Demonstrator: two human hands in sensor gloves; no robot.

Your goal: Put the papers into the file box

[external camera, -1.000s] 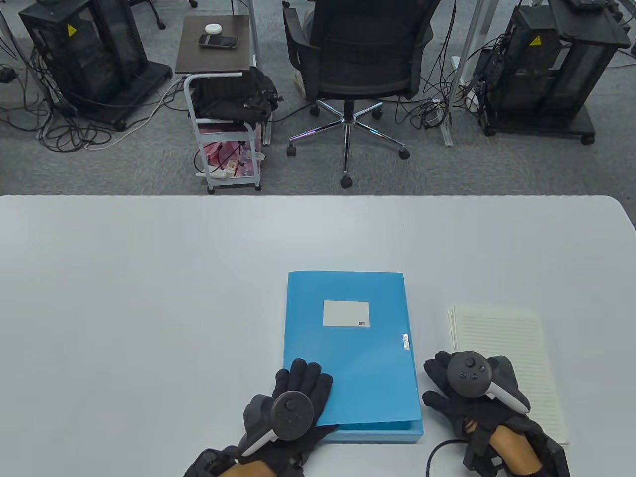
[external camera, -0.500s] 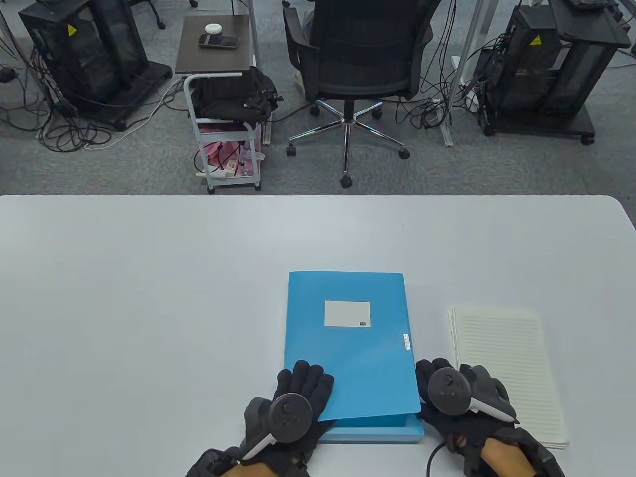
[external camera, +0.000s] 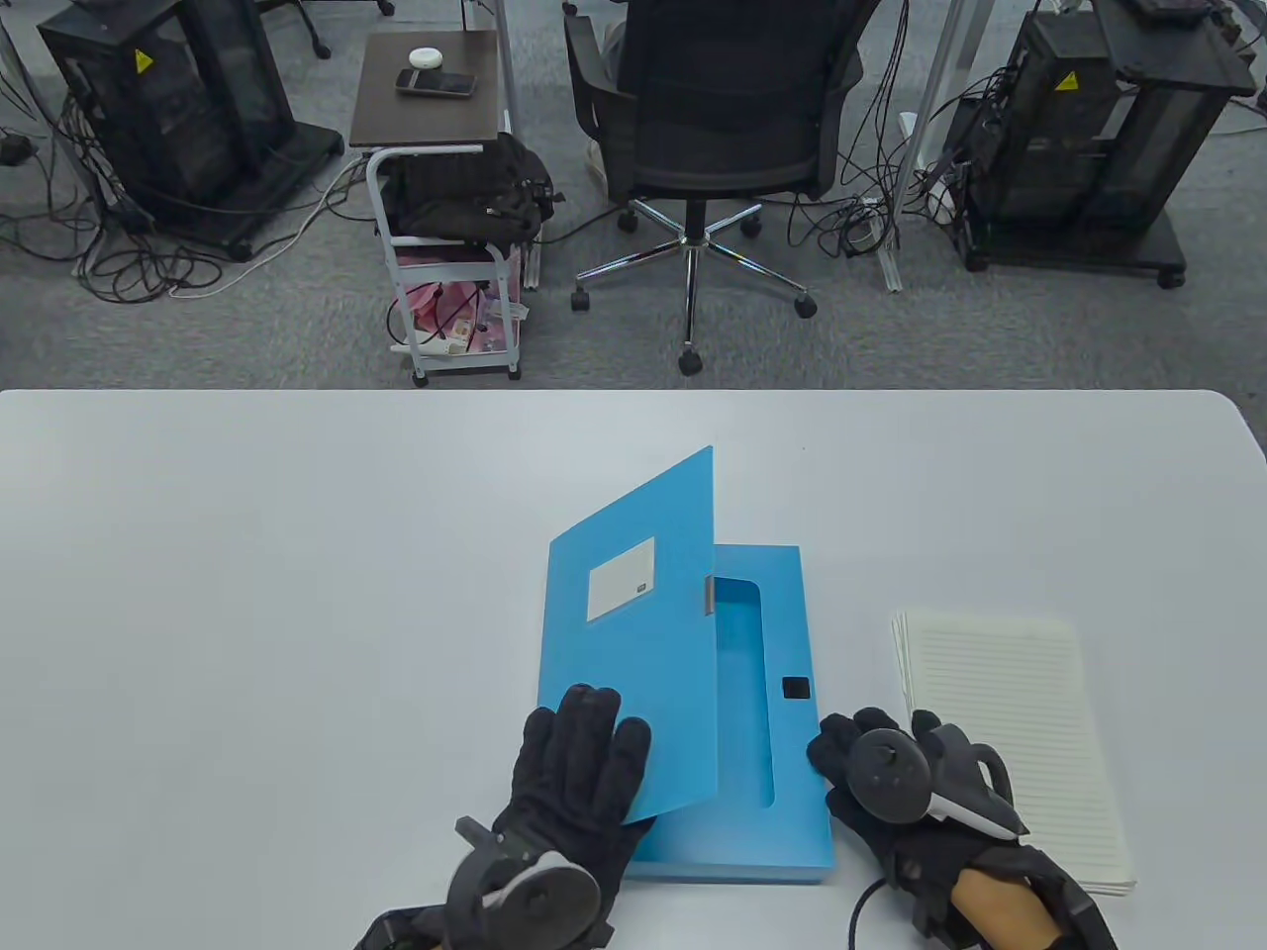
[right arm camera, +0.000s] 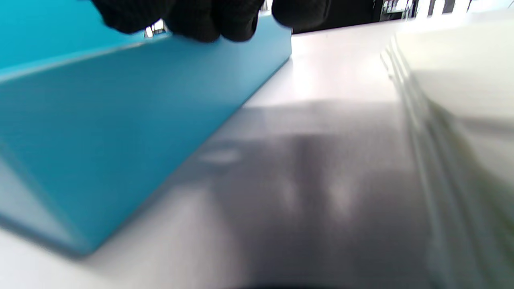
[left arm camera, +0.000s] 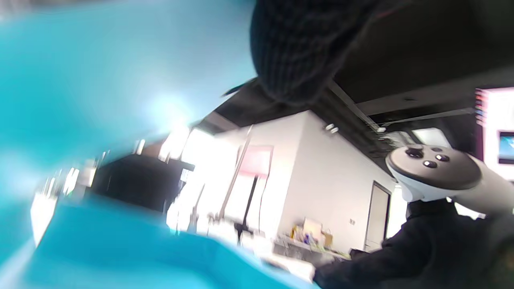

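A blue file box point(external camera: 792, 633) lies near the table's front edge. Its lid point(external camera: 633, 643), with a white label, stands raised and swung to the left. My left hand point(external camera: 579, 782) holds the lid's near corner, fingers on its outer face. My right hand point(external camera: 871, 782) rests its fingers on the box's right rim, holding the base down; its fingertips point(right arm camera: 209, 20) show on the blue wall point(right arm camera: 120, 120) in the right wrist view. A stack of lined papers point(external camera: 1010, 732) lies on the table right of the box, partly under my right wrist. The left wrist view is blurred blue.
The white table point(external camera: 297, 594) ends at a far edge, with a rounded far right corner. Beyond it stand an office chair point(external camera: 713, 129), a small cart point(external camera: 445, 198) and two black racks on the floor.
The lid was closed on the box; my left hand has lifted it and swung it open to the left. My right hand slid left onto the box's right edge.
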